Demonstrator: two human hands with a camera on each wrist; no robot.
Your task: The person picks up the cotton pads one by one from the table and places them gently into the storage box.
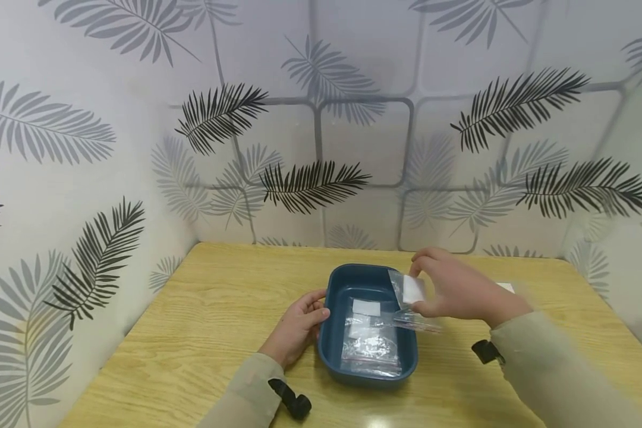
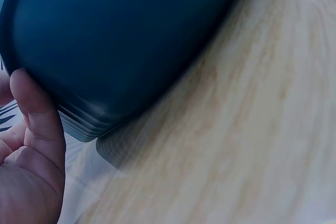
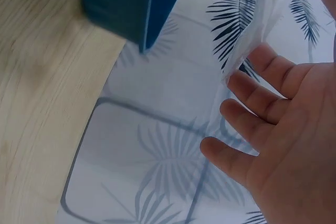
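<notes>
A dark blue rectangular plastic basin stands on the table in the head view. My left hand holds its left side, thumb at the rim; the left wrist view shows the thumb against the basin wall. Over the basin's right rim, my right hand pinches a clear zip bag with a white piece in it. That bag hangs between thumb and fingertips in the right wrist view, with the other fingers spread. Several similar clear bags with white pieces lie inside the basin.
The wood-grain table meets a leaf-patterned wall at its back edge. A small white item lies on the table beyond the right forearm, partly hidden by it. Black straps are on both wrists.
</notes>
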